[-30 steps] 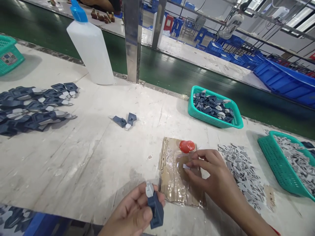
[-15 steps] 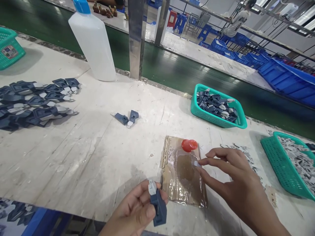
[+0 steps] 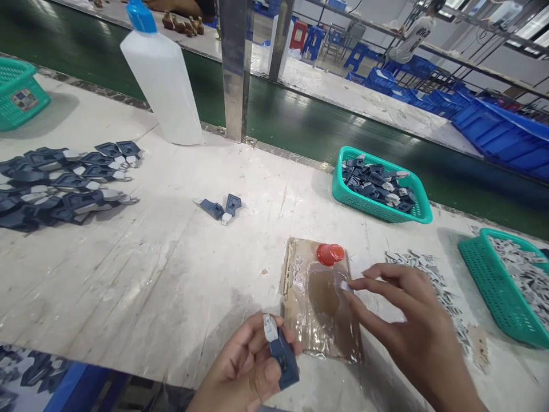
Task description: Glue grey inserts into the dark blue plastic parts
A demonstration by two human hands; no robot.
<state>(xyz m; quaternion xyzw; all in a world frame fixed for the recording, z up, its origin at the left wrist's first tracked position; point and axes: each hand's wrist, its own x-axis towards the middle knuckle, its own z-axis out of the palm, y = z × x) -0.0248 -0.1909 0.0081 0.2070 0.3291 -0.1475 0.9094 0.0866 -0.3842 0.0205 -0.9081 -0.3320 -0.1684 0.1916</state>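
Low at the table edge, the left hand [image 3: 246, 372] grips a dark blue plastic part [image 3: 283, 356], while the right hand [image 3: 407, 320] pinches a small white chip [image 3: 343, 285] above glue-smeared cardboard [image 3: 319, 303].

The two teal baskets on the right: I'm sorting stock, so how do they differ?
The middle basket holds dark blue parts with pale tabs; the right basket holds small pale grey pieces. The middle basket shows whole, by the green belt; the right basket is cut off by the picture's edge, nearer the right hand. Both are teal perforated plastic.
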